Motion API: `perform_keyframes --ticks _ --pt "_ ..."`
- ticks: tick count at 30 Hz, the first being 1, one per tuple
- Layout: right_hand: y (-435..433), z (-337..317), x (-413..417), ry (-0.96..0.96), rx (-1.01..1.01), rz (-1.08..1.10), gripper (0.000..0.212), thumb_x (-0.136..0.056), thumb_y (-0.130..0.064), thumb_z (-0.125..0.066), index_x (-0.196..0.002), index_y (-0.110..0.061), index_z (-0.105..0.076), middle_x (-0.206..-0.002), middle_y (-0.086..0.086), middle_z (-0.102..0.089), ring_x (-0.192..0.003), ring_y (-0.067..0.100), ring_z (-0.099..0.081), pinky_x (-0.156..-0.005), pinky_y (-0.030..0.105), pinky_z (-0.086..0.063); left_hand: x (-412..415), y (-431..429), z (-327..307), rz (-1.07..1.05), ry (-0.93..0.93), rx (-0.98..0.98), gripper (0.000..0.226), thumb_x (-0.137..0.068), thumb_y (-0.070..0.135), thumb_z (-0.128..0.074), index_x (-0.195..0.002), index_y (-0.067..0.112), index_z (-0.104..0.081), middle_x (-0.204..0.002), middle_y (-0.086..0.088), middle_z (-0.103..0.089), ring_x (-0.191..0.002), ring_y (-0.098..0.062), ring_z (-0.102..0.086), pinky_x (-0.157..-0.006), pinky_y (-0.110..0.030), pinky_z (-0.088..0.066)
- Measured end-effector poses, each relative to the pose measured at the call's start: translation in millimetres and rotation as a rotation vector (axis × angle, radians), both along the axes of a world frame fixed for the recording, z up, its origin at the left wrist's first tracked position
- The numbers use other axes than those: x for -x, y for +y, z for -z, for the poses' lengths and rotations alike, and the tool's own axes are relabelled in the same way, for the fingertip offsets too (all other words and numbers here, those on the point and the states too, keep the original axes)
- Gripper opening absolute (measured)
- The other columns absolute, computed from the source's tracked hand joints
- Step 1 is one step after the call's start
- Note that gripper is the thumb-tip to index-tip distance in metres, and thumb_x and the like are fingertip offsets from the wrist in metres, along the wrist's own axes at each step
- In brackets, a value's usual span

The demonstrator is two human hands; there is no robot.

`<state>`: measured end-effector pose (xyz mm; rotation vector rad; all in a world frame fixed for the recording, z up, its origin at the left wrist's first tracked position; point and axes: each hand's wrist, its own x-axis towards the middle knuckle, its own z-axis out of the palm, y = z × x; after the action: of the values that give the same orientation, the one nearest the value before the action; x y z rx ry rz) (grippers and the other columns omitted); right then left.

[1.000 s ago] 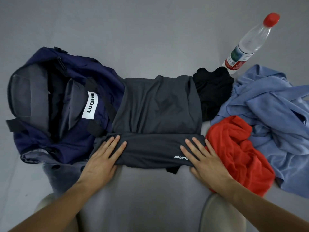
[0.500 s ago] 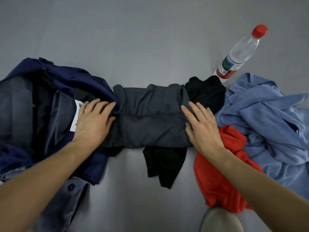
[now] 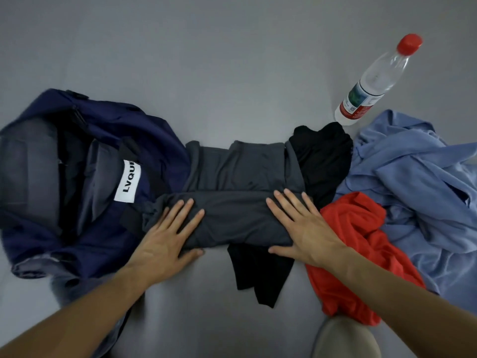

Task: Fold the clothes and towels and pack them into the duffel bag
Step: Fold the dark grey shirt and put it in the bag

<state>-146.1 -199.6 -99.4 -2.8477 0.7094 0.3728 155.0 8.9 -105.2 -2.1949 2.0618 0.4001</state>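
Flat, gripping nothing: left hand (image 3: 165,239) and right hand (image 3: 304,228) press the grey garment (image 3: 232,218). Fold looks about done. Next: grasp both ends, lift it into the bag (image 3: 64,236).

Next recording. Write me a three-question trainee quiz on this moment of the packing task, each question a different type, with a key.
1. True or false: the left hand and right hand both press flat on the folded dark grey garment.
2. The crumpled garment under the right forearm is: A. red; B. yellow; C. white.
3. Fill in: the open navy duffel bag lies on the person's ____ side of the grey garment.
Key: 1 true; 2 A; 3 left.
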Motion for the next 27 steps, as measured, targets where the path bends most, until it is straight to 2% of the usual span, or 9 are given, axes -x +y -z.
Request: perform_keyframes --ticks 3,6,11,15,17,19,23,25,27 --pt "29 3 14 -0.066 0.058 -0.008 0.105 -0.078 -0.065 -0.060 -0.161 -0.022 -0.013 -0.167 0.007 -0.016 -0.154 0.028 -0.008 -0.120 0.054 -0.014 15 27 2 -0.044 -0.001 0.004 0.083 -0.092 0.050 -0.052 -0.161 0.026 -0.012 -0.168 -0.006 -0.007 -0.153 -0.025 -0.015 -0.117 -0.045 -0.033" --pt "46 5 30 -0.098 0.114 -0.013 0.100 -0.073 -0.042 -0.075 -0.158 -0.020 -0.028 -0.163 0.008 -0.027 -0.151 0.031 -0.022 -0.118 0.054 -0.020 24 36 -1 -0.103 0.026 -0.005 0.098 -0.071 0.023 -0.079 -0.157 0.025 -0.031 -0.164 -0.005 -0.027 -0.145 -0.025 -0.037 -0.094 -0.042 -0.054" --pt "22 -13 25 -0.320 0.004 0.064 0.057 -0.080 -0.035 -0.054 -0.135 -0.020 -0.061 -0.136 0.002 -0.063 -0.130 0.024 -0.056 -0.116 0.043 -0.031 10 -4 -33 -0.204 0.227 0.185 0.056 -0.080 0.032 -0.043 -0.132 0.027 -0.063 -0.127 0.000 -0.068 -0.110 -0.025 -0.066 -0.089 -0.040 -0.055" --pt "-23 -56 -12 -0.434 -0.201 0.374 0.036 -0.083 -0.043 -0.050 -0.114 -0.031 -0.065 -0.091 0.000 -0.074 -0.088 0.025 -0.071 -0.079 0.038 -0.055 -30 -62 -54 -0.309 0.190 0.132 0.018 -0.091 0.034 -0.053 -0.107 0.033 -0.061 -0.094 -0.005 -0.073 -0.087 -0.036 -0.067 -0.071 -0.041 -0.054" --pt "-52 -57 -33 -0.422 -0.148 0.467 0.031 -0.090 -0.043 -0.055 -0.118 -0.031 -0.060 -0.095 0.006 -0.073 -0.092 0.031 -0.069 -0.078 0.041 -0.054 -47 -95 -58 -0.310 0.100 0.174 0.012 -0.093 0.032 -0.061 -0.104 0.028 -0.063 -0.091 -0.011 -0.072 -0.084 -0.040 -0.065 -0.070 -0.044 -0.052" --pt "-74 -52 -50 -0.403 -0.035 0.501 0.035 -0.096 -0.036 -0.057 -0.129 -0.023 -0.057 -0.116 0.010 -0.069 -0.109 0.034 -0.063 -0.091 0.043 -0.050 -55 -122 -56 -0.285 -0.032 0.281 0.023 -0.094 0.024 -0.062 -0.116 0.019 -0.066 -0.103 -0.012 -0.072 -0.096 -0.039 -0.063 -0.079 -0.048 -0.050" --pt "-81 -31 -67 -0.405 0.210 0.152 0.044 -0.101 -0.027 -0.047 -0.140 -0.009 -0.054 -0.146 0.016 -0.051 -0.140 0.037 -0.041 -0.118 0.049 -0.031 -21 -134 -42 -0.213 -0.009 0.480 0.048 -0.088 0.006 -0.044 -0.134 0.009 -0.058 -0.128 -0.012 -0.064 -0.118 -0.034 -0.057 -0.098 -0.047 -0.044" --pt "-68 -19 -68 -0.168 0.135 0.012 0.059 -0.103 -0.049 -0.031 -0.153 -0.018 -0.040 -0.160 0.010 -0.034 -0.151 0.032 -0.021 -0.123 0.051 -0.018 6 -125 -25 -0.210 0.074 0.339 0.052 -0.099 0.020 -0.036 -0.150 0.012 -0.041 -0.151 -0.013 -0.047 -0.138 -0.033 -0.044 -0.114 -0.047 -0.036" --pt "-60 -5 -62 0.061 0.078 0.010 0.074 -0.097 -0.068 -0.009 -0.160 -0.028 -0.013 -0.168 0.003 -0.008 -0.155 0.025 0.004 -0.124 0.053 -0.002 20 -112 -2 -0.239 0.080 0.107 0.064 -0.105 0.051 -0.025 -0.161 0.023 -0.009 -0.167 -0.007 -0.008 -0.155 -0.026 -0.008 -0.125 -0.046 -0.011"
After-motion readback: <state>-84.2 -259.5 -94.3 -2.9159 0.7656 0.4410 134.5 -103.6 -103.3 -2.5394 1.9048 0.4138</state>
